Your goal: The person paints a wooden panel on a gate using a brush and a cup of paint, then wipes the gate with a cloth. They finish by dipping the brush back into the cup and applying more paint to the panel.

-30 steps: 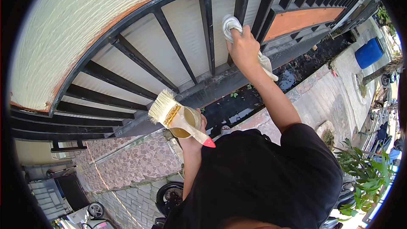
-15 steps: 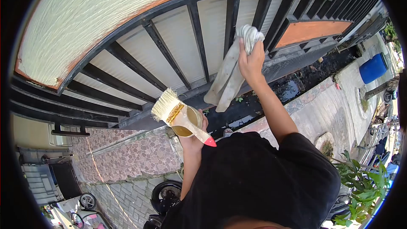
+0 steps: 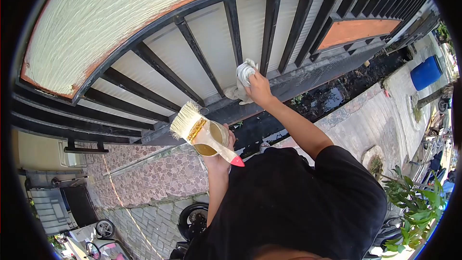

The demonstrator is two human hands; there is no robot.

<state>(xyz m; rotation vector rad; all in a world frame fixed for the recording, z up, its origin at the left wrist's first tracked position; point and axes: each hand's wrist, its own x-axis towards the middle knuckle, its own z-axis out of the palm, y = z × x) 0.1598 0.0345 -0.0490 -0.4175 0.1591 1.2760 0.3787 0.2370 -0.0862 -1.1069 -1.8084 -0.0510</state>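
Note:
My left hand (image 3: pixel 220 163) is closed round a small open can (image 3: pixel 220 135) with yellowish-brown liquid in it. Across the can's mouth lies a wide paintbrush (image 3: pixel 209 139) with pale bristles and a red-tipped handle. A thin wire loop shows at the can's rim. My right hand (image 3: pixel 260 89) grips a bunched grey-white cloth (image 3: pixel 245 72), whose lower end lies against the bottom rail of the black metal fence (image 3: pixel 233 29), at the foot of an upright bar. The fingertips of both hands are partly hidden.
Below the fence runs a dark, wet gutter (image 3: pixel 332 98). A cream board (image 3: pixel 120 24) tops the fence, and an orange panel (image 3: pixel 358 33) is set in it. On the concrete to the right stands a blue barrel (image 3: pixel 426 73). A motorbike wheel (image 3: pixel 192 219) is at lower left.
My right hand has moved left and down with the cloth, which hung loose and now lies bunched at the fence's bottom rail. My left hand, can and brush are nearly unmoved.

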